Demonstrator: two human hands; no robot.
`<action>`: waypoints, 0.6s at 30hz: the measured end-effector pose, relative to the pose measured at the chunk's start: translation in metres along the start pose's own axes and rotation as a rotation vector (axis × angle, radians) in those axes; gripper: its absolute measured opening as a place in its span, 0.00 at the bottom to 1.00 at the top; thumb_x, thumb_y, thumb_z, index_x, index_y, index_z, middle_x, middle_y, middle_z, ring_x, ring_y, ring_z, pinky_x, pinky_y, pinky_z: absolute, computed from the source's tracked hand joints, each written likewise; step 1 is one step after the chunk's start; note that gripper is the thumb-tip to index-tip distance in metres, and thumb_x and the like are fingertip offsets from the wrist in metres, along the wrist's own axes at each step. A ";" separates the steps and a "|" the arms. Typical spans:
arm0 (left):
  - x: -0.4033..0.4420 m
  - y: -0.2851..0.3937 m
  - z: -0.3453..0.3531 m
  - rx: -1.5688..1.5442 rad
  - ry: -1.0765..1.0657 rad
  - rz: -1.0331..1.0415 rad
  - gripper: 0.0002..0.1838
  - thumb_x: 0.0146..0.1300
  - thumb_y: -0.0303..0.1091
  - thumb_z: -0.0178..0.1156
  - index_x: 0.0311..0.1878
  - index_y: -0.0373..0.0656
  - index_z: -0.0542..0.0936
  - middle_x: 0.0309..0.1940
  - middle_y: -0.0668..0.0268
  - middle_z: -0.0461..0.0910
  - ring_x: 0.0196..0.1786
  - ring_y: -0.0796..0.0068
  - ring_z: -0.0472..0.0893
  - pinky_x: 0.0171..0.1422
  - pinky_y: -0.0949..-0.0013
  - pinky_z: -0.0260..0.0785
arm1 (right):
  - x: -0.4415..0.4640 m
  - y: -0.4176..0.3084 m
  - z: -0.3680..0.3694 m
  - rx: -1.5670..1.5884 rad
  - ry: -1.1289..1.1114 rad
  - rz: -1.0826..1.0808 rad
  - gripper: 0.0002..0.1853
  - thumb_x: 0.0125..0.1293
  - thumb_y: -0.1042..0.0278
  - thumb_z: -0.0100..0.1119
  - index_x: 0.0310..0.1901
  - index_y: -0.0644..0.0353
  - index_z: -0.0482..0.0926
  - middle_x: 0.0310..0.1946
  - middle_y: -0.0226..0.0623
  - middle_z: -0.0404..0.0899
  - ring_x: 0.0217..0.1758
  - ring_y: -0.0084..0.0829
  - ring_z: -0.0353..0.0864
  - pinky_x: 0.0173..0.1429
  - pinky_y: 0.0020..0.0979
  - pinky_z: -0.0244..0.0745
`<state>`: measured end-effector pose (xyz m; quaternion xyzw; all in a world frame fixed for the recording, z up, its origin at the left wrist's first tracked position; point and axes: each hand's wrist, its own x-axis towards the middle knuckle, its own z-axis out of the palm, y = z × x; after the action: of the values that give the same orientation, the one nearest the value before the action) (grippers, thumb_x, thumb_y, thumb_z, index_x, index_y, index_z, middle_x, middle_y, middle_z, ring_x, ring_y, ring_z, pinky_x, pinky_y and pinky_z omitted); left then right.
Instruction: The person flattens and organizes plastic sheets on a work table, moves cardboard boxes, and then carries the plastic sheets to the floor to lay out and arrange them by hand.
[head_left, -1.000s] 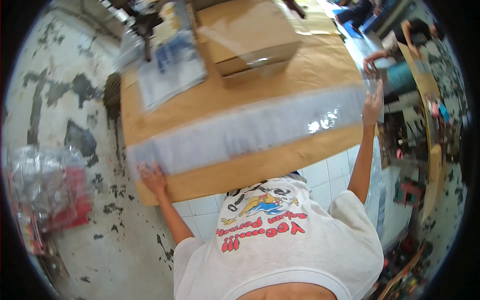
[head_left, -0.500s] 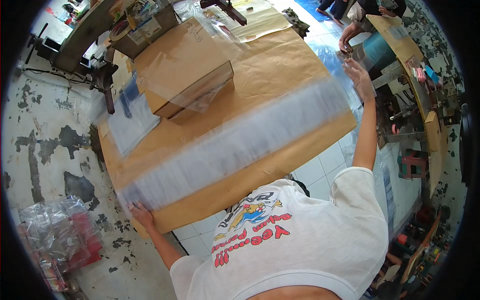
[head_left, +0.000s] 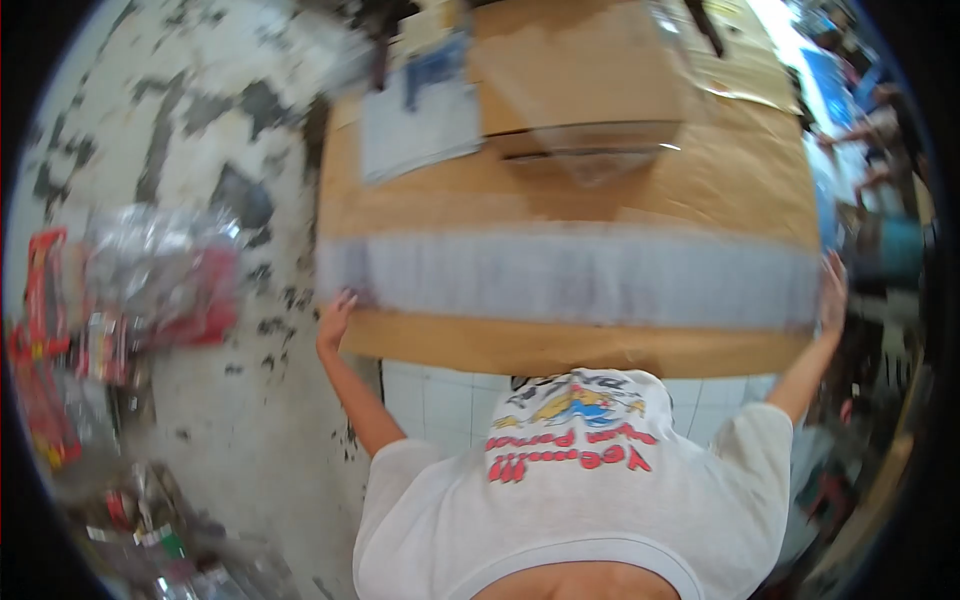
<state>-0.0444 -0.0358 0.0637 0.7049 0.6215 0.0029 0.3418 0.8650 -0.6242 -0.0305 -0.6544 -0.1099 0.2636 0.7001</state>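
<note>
A long row of overlapping clear plastic sheets or bags (head_left: pixel 580 275) lies across the table, blurred by motion. My left hand (head_left: pixel 336 318) is at its near left corner, fingertips on the edge and seemingly extended, not closed round it. At the opposite end, my right hand (head_left: pixel 833 295) stands with fingers stretched along the short edge, palm turned inward. Behind the row sits a cardboard box (head_left: pixel 580 70) with clear plastic draped over its front. A few flat whitish plastic bags (head_left: pixel 420 125) lie left of the box.
Brown paper covers the table (head_left: pixel 560 345). Clear and red plastic packaging (head_left: pixel 165 270) hangs or lies by the peeling wall (head_left: pixel 230 420) on the left. Another person (head_left: pixel 880 135) is at the far right, near a teal container (head_left: pixel 905 248).
My right hand has come down from its raised position beside the table to the row's right end. My left hand stays at the left corner. The camera view has turned and shifted left.
</note>
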 end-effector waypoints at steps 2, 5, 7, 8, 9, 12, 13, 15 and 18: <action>-0.011 0.014 -0.030 -0.208 -0.126 -0.322 0.24 0.71 0.43 0.53 0.60 0.35 0.77 0.59 0.53 0.78 0.64 0.65 0.75 0.67 0.70 0.65 | 0.010 0.019 -0.029 -0.013 -0.136 -0.117 0.24 0.72 0.73 0.48 0.69 0.63 0.65 0.73 0.35 0.60 0.75 0.28 0.58 0.79 0.33 0.50; 0.005 0.042 -0.060 -0.121 -0.162 -0.420 0.26 0.68 0.51 0.54 0.51 0.35 0.83 0.43 0.53 0.85 0.50 0.66 0.83 0.55 0.69 0.73 | 0.002 0.006 -0.005 -0.017 0.033 -0.047 0.25 0.72 0.73 0.48 0.70 0.64 0.62 0.72 0.36 0.61 0.74 0.30 0.60 0.78 0.33 0.52; 0.043 0.051 -0.057 0.075 0.140 -0.257 0.29 0.66 0.56 0.55 0.47 0.35 0.85 0.41 0.51 0.86 0.50 0.58 0.84 0.55 0.60 0.73 | 0.007 0.011 -0.015 0.003 0.013 -0.046 0.25 0.72 0.72 0.49 0.69 0.64 0.63 0.71 0.36 0.62 0.74 0.29 0.61 0.78 0.33 0.53; 0.069 0.041 -0.049 0.148 0.349 -0.162 0.30 0.65 0.58 0.54 0.45 0.35 0.86 0.41 0.49 0.85 0.51 0.54 0.83 0.57 0.54 0.72 | 0.006 0.010 -0.012 -0.008 0.028 -0.031 0.25 0.72 0.72 0.49 0.69 0.64 0.63 0.71 0.35 0.63 0.74 0.29 0.61 0.78 0.33 0.53; 0.102 0.029 -0.047 0.259 0.352 -0.303 0.37 0.63 0.65 0.50 0.53 0.37 0.81 0.53 0.48 0.79 0.59 0.51 0.77 0.63 0.53 0.66 | 0.005 0.007 -0.009 -0.016 0.049 -0.022 0.25 0.72 0.72 0.49 0.70 0.64 0.63 0.71 0.35 0.63 0.73 0.29 0.62 0.78 0.33 0.53; 0.176 -0.017 -0.028 0.169 0.372 -0.545 0.51 0.57 0.79 0.41 0.65 0.40 0.74 0.69 0.48 0.67 0.72 0.49 0.65 0.73 0.46 0.53 | 0.004 0.005 -0.001 -0.015 0.106 -0.009 0.25 0.73 0.71 0.48 0.70 0.61 0.63 0.71 0.35 0.64 0.74 0.30 0.61 0.77 0.32 0.54; 0.196 -0.026 -0.025 0.069 0.373 -0.590 0.54 0.56 0.82 0.38 0.66 0.41 0.73 0.71 0.49 0.64 0.74 0.49 0.62 0.75 0.43 0.50 | 0.003 0.005 0.000 -0.011 0.126 -0.006 0.25 0.73 0.70 0.48 0.70 0.60 0.63 0.71 0.35 0.64 0.74 0.30 0.61 0.77 0.32 0.54; 0.220 -0.037 -0.024 0.046 0.428 -0.646 0.57 0.53 0.85 0.36 0.68 0.42 0.71 0.71 0.50 0.64 0.74 0.48 0.61 0.74 0.37 0.46 | 0.001 0.004 0.000 -0.063 0.145 -0.016 0.26 0.72 0.71 0.49 0.70 0.62 0.62 0.69 0.35 0.66 0.73 0.29 0.64 0.76 0.31 0.56; 0.232 -0.037 -0.034 0.019 0.423 -0.647 0.57 0.52 0.84 0.41 0.69 0.42 0.70 0.71 0.50 0.65 0.74 0.48 0.61 0.73 0.33 0.44 | 0.006 0.012 -0.001 0.000 0.163 -0.041 0.26 0.72 0.71 0.50 0.70 0.62 0.64 0.68 0.36 0.68 0.70 0.28 0.67 0.73 0.29 0.60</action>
<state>-0.0391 0.1838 -0.0257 0.4591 0.8687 0.0346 0.1829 0.8677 -0.6218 -0.0436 -0.6714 -0.0660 0.1950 0.7119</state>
